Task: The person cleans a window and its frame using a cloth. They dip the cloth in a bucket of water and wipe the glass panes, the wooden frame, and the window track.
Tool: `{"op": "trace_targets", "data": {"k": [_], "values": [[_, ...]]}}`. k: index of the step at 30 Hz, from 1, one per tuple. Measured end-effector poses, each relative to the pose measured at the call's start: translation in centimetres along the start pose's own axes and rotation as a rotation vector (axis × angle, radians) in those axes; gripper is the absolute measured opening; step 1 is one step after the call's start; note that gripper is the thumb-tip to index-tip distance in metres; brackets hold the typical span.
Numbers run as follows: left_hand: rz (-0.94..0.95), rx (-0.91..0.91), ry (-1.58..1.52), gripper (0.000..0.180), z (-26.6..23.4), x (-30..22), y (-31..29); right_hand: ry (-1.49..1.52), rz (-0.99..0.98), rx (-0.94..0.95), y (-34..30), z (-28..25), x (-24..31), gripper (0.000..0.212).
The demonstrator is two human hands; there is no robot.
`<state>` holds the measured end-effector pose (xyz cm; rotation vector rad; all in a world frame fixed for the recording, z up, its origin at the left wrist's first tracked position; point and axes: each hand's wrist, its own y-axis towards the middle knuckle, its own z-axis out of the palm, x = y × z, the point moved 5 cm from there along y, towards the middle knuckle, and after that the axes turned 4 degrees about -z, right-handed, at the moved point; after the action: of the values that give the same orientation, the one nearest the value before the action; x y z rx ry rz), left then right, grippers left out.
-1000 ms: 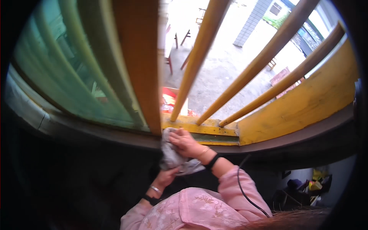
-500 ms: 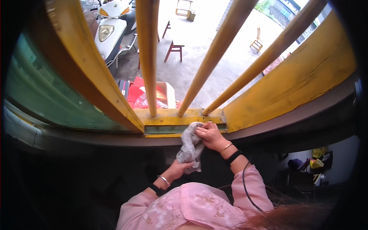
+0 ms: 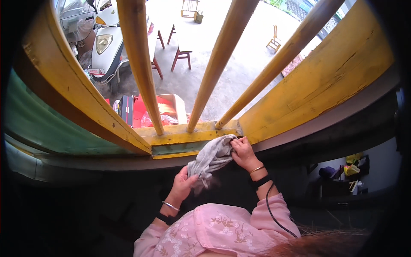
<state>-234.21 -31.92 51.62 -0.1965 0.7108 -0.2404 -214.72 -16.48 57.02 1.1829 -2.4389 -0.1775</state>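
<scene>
A crumpled grey cloth point(image 3: 210, 156) stretches between my two hands, just over the near edge of a yellow wooden window sill point(image 3: 184, 136). My left hand point(image 3: 183, 184) is closed on its lower left end, with the thumb on top. My right hand point(image 3: 243, 153) grips the upper right end by the corner where the sill meets the side frame, fingers bent into the fabric. The cloth hides part of the greenish strip point(image 3: 171, 148) along the sill. Its lower edge hangs loose and looks slightly blurred.
Yellow upright bars point(image 3: 222, 64) stand across the window opening. Left is a frame with green glass point(image 3: 55, 124). Outside are a white scooter point(image 3: 105, 47), an open box point(image 3: 177, 107) with red contents and wooden stools point(image 3: 182, 55). A dark cable point(image 3: 270, 205) runs along my right arm.
The cloth has spread wider between my hands. My left hand has moved left and my right hand slightly right, into the sill's corner. The view has shifted a little.
</scene>
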Motion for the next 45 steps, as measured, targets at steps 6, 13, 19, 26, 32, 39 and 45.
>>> {"op": "trace_targets", "data": {"k": [6, 13, 19, 26, 32, 39, 45], "values": [[0.315, -0.073, 0.203, 0.055, 0.2, -7.0, 4.7, -0.08, 0.02, -0.026, 1.6, 2.6, 1.4, 0.035], [0.402, -0.198, 1.366, 0.095, 0.4, -7.0, 6.5, 0.087, 0.034, -0.195, 2.6, 6.9, 3.3, 0.023], [0.23, -0.172, 0.448, 0.084, -1.1, -7.0, 5.3, 0.556, -0.066, -0.343, 5.2, 10.0, 8.7, 0.022], [0.186, -0.295, -0.002, 0.067, -5.2, -3.3, -5.3, 0.828, -0.502, -0.167, 4.8, 6.2, 18.3, 0.013], [0.204, -0.489, 0.095, 0.054, -5.7, -3.4, -5.2, 1.333, -0.359, 0.117, 2.5, 2.5, 14.1, 0.045], [0.318, -0.285, 0.019, 0.048, 4.4, -7.7, -1.4, 1.234, -0.056, 0.036, -0.1, 8.0, 10.4, 0.059], [0.259, -0.16, -0.201, 0.052, 3.8, -11.8, 1.0, 0.564, -0.143, -0.385, 4.4, -4.2, 4.2, 0.046]]}}
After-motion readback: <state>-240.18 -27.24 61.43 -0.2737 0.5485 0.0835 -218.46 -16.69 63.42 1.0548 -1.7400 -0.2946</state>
